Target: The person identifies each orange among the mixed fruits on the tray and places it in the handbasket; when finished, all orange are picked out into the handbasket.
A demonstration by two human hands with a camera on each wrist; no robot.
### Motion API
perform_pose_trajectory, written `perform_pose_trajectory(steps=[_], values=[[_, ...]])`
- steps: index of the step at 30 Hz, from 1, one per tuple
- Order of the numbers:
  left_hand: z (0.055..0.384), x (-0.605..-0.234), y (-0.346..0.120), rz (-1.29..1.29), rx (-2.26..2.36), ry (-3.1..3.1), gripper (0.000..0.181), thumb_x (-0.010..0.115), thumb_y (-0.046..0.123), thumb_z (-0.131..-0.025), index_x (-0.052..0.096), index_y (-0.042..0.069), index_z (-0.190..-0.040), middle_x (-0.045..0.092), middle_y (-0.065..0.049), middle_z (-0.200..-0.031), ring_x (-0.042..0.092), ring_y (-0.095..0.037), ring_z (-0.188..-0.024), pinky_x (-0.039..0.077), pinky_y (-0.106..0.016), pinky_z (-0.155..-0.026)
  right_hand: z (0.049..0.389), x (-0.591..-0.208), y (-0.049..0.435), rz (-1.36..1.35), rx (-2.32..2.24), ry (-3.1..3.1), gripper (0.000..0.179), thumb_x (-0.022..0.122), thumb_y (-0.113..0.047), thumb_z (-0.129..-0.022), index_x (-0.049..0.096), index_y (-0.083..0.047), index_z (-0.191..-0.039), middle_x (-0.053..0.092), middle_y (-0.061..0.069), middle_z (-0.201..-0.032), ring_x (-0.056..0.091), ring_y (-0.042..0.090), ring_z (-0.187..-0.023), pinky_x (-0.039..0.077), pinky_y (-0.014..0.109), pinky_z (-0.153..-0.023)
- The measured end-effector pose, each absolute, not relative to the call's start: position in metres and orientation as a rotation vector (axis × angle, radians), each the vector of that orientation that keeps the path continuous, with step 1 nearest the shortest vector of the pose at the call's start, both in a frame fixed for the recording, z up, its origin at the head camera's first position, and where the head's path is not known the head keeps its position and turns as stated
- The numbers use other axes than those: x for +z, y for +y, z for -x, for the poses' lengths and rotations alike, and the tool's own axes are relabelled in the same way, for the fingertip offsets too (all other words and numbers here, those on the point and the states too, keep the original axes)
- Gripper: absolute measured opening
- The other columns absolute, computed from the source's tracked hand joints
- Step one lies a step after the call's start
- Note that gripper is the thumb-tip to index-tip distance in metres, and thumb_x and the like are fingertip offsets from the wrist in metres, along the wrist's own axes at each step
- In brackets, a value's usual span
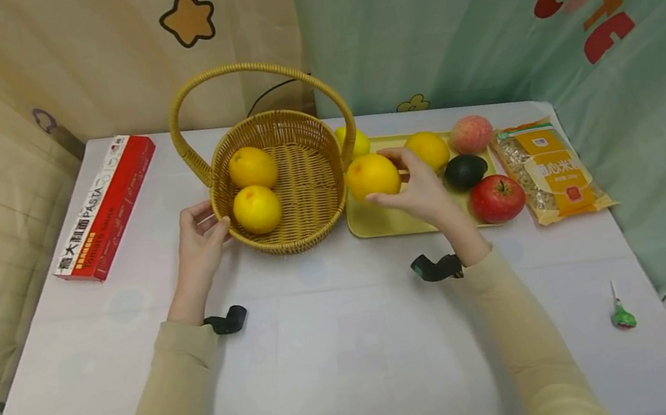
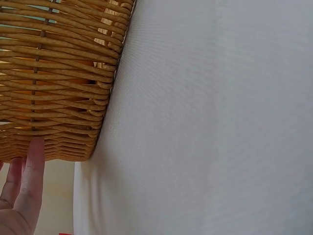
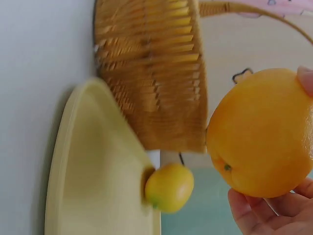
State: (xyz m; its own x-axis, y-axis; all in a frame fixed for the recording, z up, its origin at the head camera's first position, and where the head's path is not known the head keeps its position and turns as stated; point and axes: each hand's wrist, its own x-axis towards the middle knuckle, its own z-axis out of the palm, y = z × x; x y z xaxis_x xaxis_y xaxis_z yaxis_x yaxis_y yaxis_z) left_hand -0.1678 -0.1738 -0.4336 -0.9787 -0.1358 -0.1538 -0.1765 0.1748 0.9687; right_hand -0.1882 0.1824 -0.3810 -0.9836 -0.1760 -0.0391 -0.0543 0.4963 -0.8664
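A wicker basket [image 1: 310, 189] with a tall arched handle stands on the table, holding two oranges [image 1: 258, 209] on its left side. My left hand [image 1: 200, 241] rests against the basket's left side; in the left wrist view its extended fingers [image 2: 33, 171] touch the outer weave. The thumb lies at the rim. At the basket's right rim, my right hand [image 1: 419, 189] grips another orange [image 1: 371, 177], thumb in front and fingers behind. The right wrist view shows this orange raised above the tray [image 3: 98, 166], close to the basket wall.
On the yellow tray [image 1: 389, 224] lie a lemon [image 1: 355, 141], an orange [image 1: 428, 150], a peach [image 1: 471, 134], an avocado [image 1: 465, 172] and a red apple [image 1: 497, 198]. A pasta box [image 1: 108, 208] lies left, a grain bag [image 1: 553, 170] right, and a green-wrapped lollipop [image 1: 622, 316] near the right edge.
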Motion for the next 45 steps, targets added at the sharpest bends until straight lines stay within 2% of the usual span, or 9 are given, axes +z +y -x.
perform_pose_trajectory(steps=[7, 16, 23, 27, 31, 45], values=[[0.167, -0.433, -0.174, 0.331, 1.968, 2.385, 0.053, 0.053, 0.012, -0.100, 0.027, 0.002, -0.145, 0.037, -0.017, -0.149, 0.048, -0.030, -0.131, 0.053, -0.006, -0.077, 0.180, -0.371, 0.155, 0.316, -1.598, 2.487, 0.075, 0.079, -0.024, -0.081, 0.041, -0.007, -0.144, 0.050, 0.012, -0.140, 0.046, 0.027, -0.125, 0.042, 0.047, -0.109], [0.164, -0.432, -0.175, 0.350, 1.951, 2.401, 0.053, 0.053, 0.013, -0.100, 0.029, 0.003, -0.147, 0.039, -0.016, -0.150, 0.047, -0.028, -0.132, 0.053, -0.008, -0.079, 0.191, -0.383, 0.116, 0.315, -1.655, 2.433, 0.077, 0.078, -0.029, -0.082, 0.040, -0.012, -0.147, 0.048, 0.008, -0.145, 0.047, 0.022, -0.130, 0.044, 0.040, -0.111], [0.164, -0.432, -0.173, 0.376, 1.944, 2.406, 0.054, 0.055, 0.016, -0.100, 0.033, 0.006, -0.148, 0.042, -0.013, -0.150, 0.049, -0.025, -0.132, 0.056, -0.019, -0.090, 0.206, -0.396, 0.094, 0.269, -1.686, 2.482, 0.083, 0.080, -0.032, -0.081, 0.037, -0.010, -0.148, 0.046, 0.009, -0.147, 0.047, 0.022, -0.132, 0.043, 0.036, -0.113], [0.163, -0.432, -0.172, 0.402, 1.945, 2.409, 0.054, 0.055, 0.017, -0.100, 0.034, 0.008, -0.149, 0.043, -0.011, -0.149, 0.049, -0.023, -0.132, 0.056, -0.024, -0.095, 0.215, -0.399, 0.082, 0.279, -1.621, 2.594, 0.087, 0.079, -0.035, -0.080, 0.034, -0.010, -0.150, 0.047, 0.009, -0.147, 0.050, 0.023, -0.128, 0.047, 0.037, -0.109], [0.163, -0.433, -0.170, 0.412, 1.943, 2.411, 0.054, 0.055, 0.019, -0.100, 0.035, 0.009, -0.150, 0.044, -0.010, -0.150, 0.048, -0.022, -0.133, 0.055, -0.022, -0.095, 0.221, -0.400, 0.072, 0.248, -1.513, 2.717, 0.086, 0.076, -0.038, -0.079, 0.036, -0.008, -0.149, 0.049, 0.011, -0.144, 0.054, 0.025, -0.121, 0.051, 0.040, -0.103], [0.163, -0.434, -0.170, 0.417, 1.931, 2.426, 0.054, 0.055, 0.020, -0.101, 0.035, 0.010, -0.150, 0.044, -0.011, -0.149, 0.048, -0.021, -0.132, 0.052, -0.034, -0.103, 0.236, -0.404, 0.049, 0.058, -1.330, 2.784, 0.080, 0.075, -0.038, -0.078, 0.039, -0.003, -0.140, 0.050, 0.015, -0.133, 0.055, 0.024, -0.110, 0.053, 0.037, -0.097]])
